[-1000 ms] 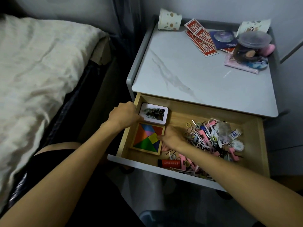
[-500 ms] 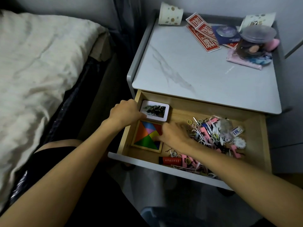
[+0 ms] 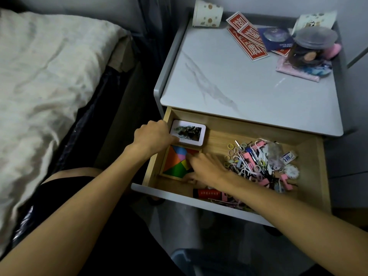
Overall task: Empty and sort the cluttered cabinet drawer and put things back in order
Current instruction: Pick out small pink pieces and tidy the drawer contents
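Drawer (image 3: 310, 156) of pale wood stands pulled out beneath the marble-patterned counter (image 3: 249, 86), and we see both of the person's arms reaching into its left half. Its right half holds a tangled heap of clips and hair ties (image 3: 258, 164). At the left lies a coloured tangram puzzle (image 3: 175, 162) in a wooden tray. The right hand (image 3: 207, 168) lies over the puzzle's right edge, its fingers reaching across the coloured pieces and the thumb at the tray's near side. That hand is blurred, so we cannot tell whether it grips the tray or only rests on it. Just behind the puzzle sits a white case (image 3: 188, 132) with a picture on its lid. The left hand (image 3: 153, 136) grips the case at its left end, fingers curled round the edge and thumb pressed on the near corner. A red tube (image 3: 207, 193) lies against the drawer's front wall.
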Available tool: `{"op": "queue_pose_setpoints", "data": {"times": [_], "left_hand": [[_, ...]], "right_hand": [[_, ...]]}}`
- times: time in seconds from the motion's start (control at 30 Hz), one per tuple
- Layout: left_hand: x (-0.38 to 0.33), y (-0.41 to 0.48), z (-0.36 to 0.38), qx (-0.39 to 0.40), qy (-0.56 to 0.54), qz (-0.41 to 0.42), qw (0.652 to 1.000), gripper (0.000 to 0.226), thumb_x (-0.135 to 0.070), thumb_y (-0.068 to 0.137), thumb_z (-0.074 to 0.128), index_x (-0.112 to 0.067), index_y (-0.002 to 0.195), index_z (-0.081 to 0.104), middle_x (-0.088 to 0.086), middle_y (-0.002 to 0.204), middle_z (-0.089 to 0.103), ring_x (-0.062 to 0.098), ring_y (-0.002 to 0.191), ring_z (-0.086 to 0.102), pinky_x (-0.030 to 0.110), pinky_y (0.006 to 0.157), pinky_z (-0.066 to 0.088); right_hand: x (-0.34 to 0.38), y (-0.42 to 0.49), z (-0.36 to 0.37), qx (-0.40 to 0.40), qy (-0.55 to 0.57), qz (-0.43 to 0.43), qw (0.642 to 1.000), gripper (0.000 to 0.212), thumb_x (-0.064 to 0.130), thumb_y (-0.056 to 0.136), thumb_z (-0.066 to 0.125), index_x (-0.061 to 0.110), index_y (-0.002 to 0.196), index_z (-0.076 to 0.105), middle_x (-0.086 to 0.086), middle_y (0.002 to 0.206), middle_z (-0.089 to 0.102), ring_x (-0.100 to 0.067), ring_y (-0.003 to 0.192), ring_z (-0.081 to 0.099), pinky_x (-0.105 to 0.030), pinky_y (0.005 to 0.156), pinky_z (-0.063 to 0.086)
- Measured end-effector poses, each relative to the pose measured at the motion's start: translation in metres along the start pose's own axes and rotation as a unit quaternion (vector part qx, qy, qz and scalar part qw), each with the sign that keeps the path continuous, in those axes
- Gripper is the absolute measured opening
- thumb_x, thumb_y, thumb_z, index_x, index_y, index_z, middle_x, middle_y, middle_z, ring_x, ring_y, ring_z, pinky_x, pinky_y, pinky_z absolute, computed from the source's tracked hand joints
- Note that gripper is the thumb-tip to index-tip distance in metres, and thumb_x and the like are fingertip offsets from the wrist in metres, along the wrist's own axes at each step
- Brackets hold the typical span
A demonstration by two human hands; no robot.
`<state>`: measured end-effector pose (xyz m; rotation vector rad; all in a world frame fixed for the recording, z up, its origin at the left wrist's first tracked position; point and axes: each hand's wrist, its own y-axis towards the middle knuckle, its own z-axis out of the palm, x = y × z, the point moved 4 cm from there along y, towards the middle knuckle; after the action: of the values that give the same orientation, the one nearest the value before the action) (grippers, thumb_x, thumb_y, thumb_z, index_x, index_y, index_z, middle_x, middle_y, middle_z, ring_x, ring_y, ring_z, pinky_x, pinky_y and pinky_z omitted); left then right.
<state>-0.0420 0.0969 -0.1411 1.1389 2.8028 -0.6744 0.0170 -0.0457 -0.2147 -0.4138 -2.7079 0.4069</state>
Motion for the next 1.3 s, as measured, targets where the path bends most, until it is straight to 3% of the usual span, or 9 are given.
{"op": "queue_pose_setpoints", "data": {"times": [0.13, 0.33, 0.53, 0.67, 0.73, 0.87, 1.07, 1.2, 1.3], "left_hand": [[-0.003, -0.001, -0.002, -0.031, 0.033, -0.001, 0.999, 0.043, -0.057, 0.089, 0.059, -0.018, 0.107, 0.061, 0.005, 0.095, 0.062, 0.026, 0.086, 0.061, 0.038, 0.076, 0.05], [-0.013, -0.006, -0.008, -0.061, 0.033, 0.003, 0.998, 0.044, -0.056, 0.092, 0.054, -0.018, 0.113, 0.06, 0.006, 0.097, 0.057, 0.032, 0.098, 0.061, 0.037, 0.072, 0.036], [-0.018, -0.006, -0.01, -0.067, 0.041, 0.01, 0.997, 0.045, -0.054, 0.095, 0.052, -0.016, 0.118, 0.058, 0.013, 0.112, 0.062, 0.036, 0.105, 0.059, 0.037, 0.075, 0.034], [-0.021, -0.005, -0.009, -0.079, 0.058, 0.019, 0.995, 0.047, -0.054, 0.095, 0.052, -0.015, 0.121, 0.056, 0.015, 0.115, 0.061, 0.037, 0.107, 0.059, 0.038, 0.076, 0.034], [-0.023, -0.005, -0.01, -0.079, 0.068, 0.023, 0.994, 0.049, -0.054, 0.095, 0.052, -0.015, 0.124, 0.056, 0.016, 0.117, 0.061, 0.039, 0.108, 0.058, 0.038, 0.076, 0.034], [-0.025, -0.005, -0.01, -0.077, 0.067, 0.028, 0.994, 0.049, -0.054, 0.095, 0.051, -0.016, 0.126, 0.056, 0.016, 0.117, 0.061, 0.039, 0.108, 0.059, 0.038, 0.076, 0.035], [-0.024, -0.003, -0.008, -0.08, 0.074, 0.039, 0.993, 0.05, -0.055, 0.095, 0.05, -0.017, 0.127, 0.055, 0.015, 0.116, 0.062, 0.038, 0.106, 0.059, 0.038, 0.076, 0.036], [-0.025, -0.001, -0.007, -0.085, 0.079, 0.045, 0.992, 0.047, -0.056, 0.095, 0.05, -0.018, 0.124, 0.056, 0.011, 0.107, 0.063, 0.034, 0.099, 0.062, 0.036, 0.072, 0.037], [-0.027, -0.002, -0.007, -0.091, 0.083, 0.052, 0.991, 0.043, -0.053, 0.096, 0.05, -0.017, 0.12, 0.057, 0.008, 0.101, 0.061, 0.032, 0.096, 0.062, 0.036, 0.072, 0.038]], "right_hand": [[-0.004, -0.027, -0.001, 0.059, 0.01, -0.093, 0.994, 0.036, 0.042, 0.085, 0.07, 0.023, 0.114, 0.06, 0.003, 0.11, 0.059, -0.016, 0.102, 0.057, -0.036, 0.081, 0.049], [-0.01, -0.055, 0.005, 0.093, -0.005, -0.154, 0.984, 0.044, 0.009, 0.086, 0.069, 0.024, 0.127, 0.059, 0.003, 0.121, 0.063, -0.014, 0.115, 0.055, -0.035, 0.101, 0.045], [-0.02, -0.061, -0.001, 0.108, 0.072, -0.073, 0.989, 0.021, 0.017, 0.091, 0.065, 0.02, 0.111, 0.06, 0.013, 0.081, 0.052, -0.005, 0.073, 0.05, -0.025, 0.068, 0.043], [-0.036, -0.054, -0.012, 0.089, 0.181, -0.003, 0.979, 0.011, 0.014, 0.092, 0.063, 0.023, 0.097, 0.065, 0.017, 0.081, 0.056, 0.004, 0.076, 0.055, -0.026, 0.084, 0.053], [-0.037, -0.053, -0.014, 0.106, 0.13, -0.019, 0.986, 0.01, 0.022, 0.092, 0.065, 0.023, 0.101, 0.063, 0.014, 0.094, 0.054, -0.003, 0.089, 0.055, -0.031, 0.091, 0.051], [-0.021, -0.05, -0.009, 0.069, -0.006, -0.079, 0.994, 0.042, 0.043, 0.088, 0.067, 0.018, 0.121, 0.059, 0.0, 0.113, 0.063, -0.018, 0.106, 0.058, -0.038, 0.096, 0.047], [-0.007, -0.046, 0.003, 0.066, -0.088, -0.088, 0.99, 0.032, 0.02, 0.087, 0.067, 0.012, 0.117, 0.06, -0.011, 0.105, 0.068, -0.03, 0.102, 0.063, -0.048, 0.098, 0.046], [-0.016, -0.052, -0.007, 0.083, 0.089, -0.014, 0.992, 0.02, 0.025, 0.09, 0.068, 0.016, 0.108, 0.066, 0.001, 0.096, 0.069, -0.012, 0.087, 0.065, -0.032, 0.09, 0.054], [-0.039, -0.061, -0.032, 0.045, 0.295, 0.088, 0.95, 0.021, 0.026, 0.091, 0.066, 0.02, 0.11, 0.063, 0.004, 0.097, 0.069, -0.003, 0.078, 0.067, -0.016, 0.071, 0.052]]}}
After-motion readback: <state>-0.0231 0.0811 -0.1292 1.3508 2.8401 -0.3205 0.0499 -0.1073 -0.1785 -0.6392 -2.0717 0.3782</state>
